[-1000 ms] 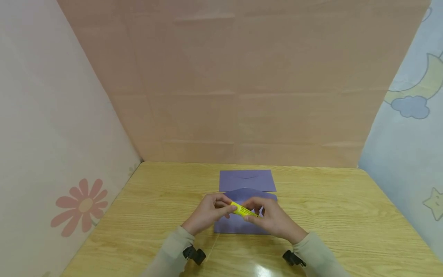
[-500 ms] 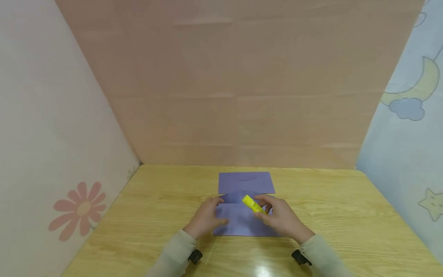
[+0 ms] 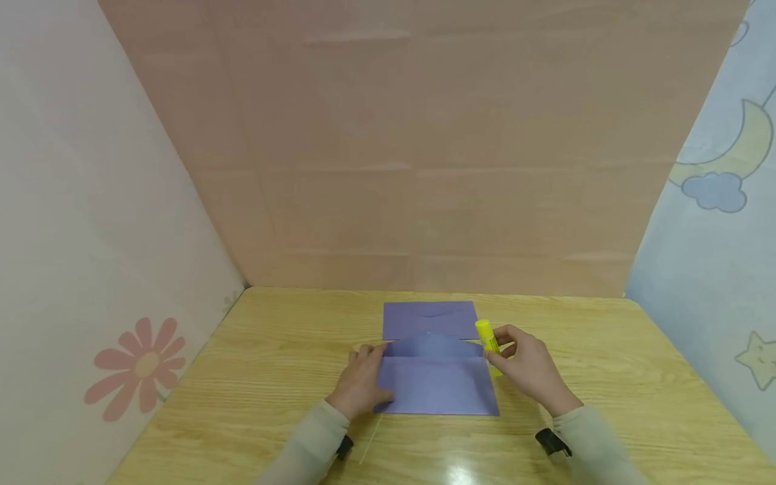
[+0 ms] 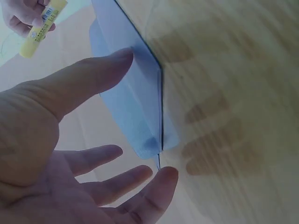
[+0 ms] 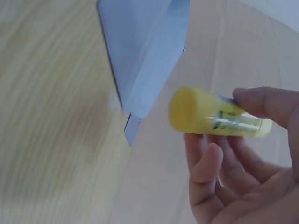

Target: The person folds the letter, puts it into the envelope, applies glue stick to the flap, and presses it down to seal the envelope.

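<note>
A purple envelope [image 3: 438, 387] lies on the table with its flap [image 3: 432, 345] unfolded toward the back. At its left edge is my left hand [image 3: 359, 382], fingers spread and thumb over the envelope's near left corner. In the left wrist view that thumb [image 4: 96, 77] overlaps the envelope's face, while the other fingers extend past its side. My right hand [image 3: 530, 367] pinches a yellow glue stick [image 5: 219, 114] between thumb and fingers, off the envelope's right side. The glue stick has its cap on and stands tilted, cap end up, in the head view.
Behind the open envelope lies a second purple envelope [image 3: 418, 320], its flap folded down. Both rest on a wood-grain table [image 3: 291, 350]. A brown paper-covered wall [image 3: 412, 168] rises at the back, with patterned panels on either side.
The left hand has let go of the glue stick and moved down to the envelope's left edge. The right hand has carried the glue stick rightward, turning it more upright.
</note>
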The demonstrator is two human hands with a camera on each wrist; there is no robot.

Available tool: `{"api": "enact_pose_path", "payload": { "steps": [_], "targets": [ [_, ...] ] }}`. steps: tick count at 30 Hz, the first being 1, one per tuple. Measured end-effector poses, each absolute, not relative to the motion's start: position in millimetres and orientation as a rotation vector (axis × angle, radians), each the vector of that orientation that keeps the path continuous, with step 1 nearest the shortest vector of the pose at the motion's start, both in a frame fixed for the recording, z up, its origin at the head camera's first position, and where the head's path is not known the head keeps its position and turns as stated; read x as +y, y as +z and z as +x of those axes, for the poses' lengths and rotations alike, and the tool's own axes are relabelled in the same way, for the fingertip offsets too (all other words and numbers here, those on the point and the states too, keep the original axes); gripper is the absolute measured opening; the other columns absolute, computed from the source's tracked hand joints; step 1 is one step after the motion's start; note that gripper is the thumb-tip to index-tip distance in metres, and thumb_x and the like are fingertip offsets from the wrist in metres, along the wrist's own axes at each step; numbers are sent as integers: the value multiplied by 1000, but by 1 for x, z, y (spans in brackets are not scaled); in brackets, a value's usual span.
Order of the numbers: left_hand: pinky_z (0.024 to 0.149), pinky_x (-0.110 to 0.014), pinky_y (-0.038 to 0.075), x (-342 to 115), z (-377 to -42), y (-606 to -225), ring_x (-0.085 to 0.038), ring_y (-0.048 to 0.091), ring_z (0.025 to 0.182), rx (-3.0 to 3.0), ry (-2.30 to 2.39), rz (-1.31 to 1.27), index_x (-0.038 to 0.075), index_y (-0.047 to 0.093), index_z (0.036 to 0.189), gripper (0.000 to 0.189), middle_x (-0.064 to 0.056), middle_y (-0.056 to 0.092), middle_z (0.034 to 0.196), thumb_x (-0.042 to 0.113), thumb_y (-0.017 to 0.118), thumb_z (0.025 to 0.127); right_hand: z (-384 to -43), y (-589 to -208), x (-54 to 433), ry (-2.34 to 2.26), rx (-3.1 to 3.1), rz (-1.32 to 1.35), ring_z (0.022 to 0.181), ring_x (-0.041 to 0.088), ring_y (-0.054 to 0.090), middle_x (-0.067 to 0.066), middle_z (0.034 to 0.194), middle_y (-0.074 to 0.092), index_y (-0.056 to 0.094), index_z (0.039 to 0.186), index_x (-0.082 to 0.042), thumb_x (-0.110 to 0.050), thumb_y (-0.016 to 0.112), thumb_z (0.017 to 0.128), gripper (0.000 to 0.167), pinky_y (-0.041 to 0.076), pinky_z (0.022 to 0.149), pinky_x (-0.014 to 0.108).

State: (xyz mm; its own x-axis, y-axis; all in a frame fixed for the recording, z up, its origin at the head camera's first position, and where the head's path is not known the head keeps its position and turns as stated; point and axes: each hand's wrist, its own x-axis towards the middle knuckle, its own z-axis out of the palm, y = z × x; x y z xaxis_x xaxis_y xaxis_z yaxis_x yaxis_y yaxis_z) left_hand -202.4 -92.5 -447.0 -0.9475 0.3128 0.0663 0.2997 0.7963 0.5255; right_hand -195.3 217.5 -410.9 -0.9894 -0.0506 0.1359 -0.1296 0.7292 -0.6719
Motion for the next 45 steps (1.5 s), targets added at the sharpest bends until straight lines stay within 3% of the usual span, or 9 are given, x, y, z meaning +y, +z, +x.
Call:
{"api": "enact_pose_path", "payload": {
  "steps": [12, 21, 30, 34, 38, 42, 45],
  "targets": [
    [91, -51, 50, -93, -205, -447, -38, 48, 118, 2930, 795, 556, 2, 44, 147, 92, -21, 50, 141, 19, 92, 70, -199, -417, 244, 1035, -2811, -2, 91, 32, 68, 16, 102, 62, 55, 115, 4, -17, 74, 86, 40, 56, 72, 41],
    [91, -53, 51, -95, -213, -450, -37, 46, 121, 2902, 779, 561, 1, 39, 149, 100, -19, 46, 148, 23, 94, 68, -204, -424, 254, 993, -2846, -7, 86, 29, 67, 17, 99, 63, 54, 113, 5, -19, 73, 86, 41, 54, 67, 39],
    [93, -51, 51, -94, -213, -448, -37, 47, 121, 2923, 752, 566, 1, 38, 151, 103, -18, 47, 146, 24, 94, 67, -202, -425, 258, 968, -2925, -50, 85, 29, 64, 20, 101, 64, 51, 117, 7, -23, 73, 88, 47, 53, 71, 44],
    [91, -50, 52, -93, -211, -448, -38, 48, 120, 2950, 717, 585, 0, 38, 150, 103, -19, 49, 143, 26, 95, 67, -200, -422, 259, 917, -3031, -114, 78, 26, 62, 18, 94, 66, 49, 116, 9, -29, 71, 90, 51, 50, 65, 40],
    [91, -49, 52, -93, -210, -450, -36, 49, 118, 2977, 679, 596, 2, 41, 148, 100, -18, 51, 140, 27, 94, 68, -195, -420, 257, 864, -3165, -196, 66, 20, 52, 8, 77, 60, 56, 94, 1, -34, 69, 88, 38, 40, 56, 33],
    [87, -46, 52, -91, -207, -449, -33, 50, 112, 3003, 632, 601, 4, 47, 146, 92, -14, 54, 132, 27, 93, 70, -188, -421, 248, 888, -3279, -151, 52, 13, 43, 0, 59, 47, 53, 67, -10, -33, 72, 85, 35, 33, 49, 27],
    [80, -44, 52, -91, -205, -447, -30, 50, 107, 3014, 599, 600, 7, 51, 143, 86, -12, 55, 126, 28, 92, 71, -184, -421, 236, 935, -3261, 9, 53, 12, 44, -2, 60, 48, 57, 66, -11, -27, 74, 85, 31, 36, 50, 26]
  ]
}}
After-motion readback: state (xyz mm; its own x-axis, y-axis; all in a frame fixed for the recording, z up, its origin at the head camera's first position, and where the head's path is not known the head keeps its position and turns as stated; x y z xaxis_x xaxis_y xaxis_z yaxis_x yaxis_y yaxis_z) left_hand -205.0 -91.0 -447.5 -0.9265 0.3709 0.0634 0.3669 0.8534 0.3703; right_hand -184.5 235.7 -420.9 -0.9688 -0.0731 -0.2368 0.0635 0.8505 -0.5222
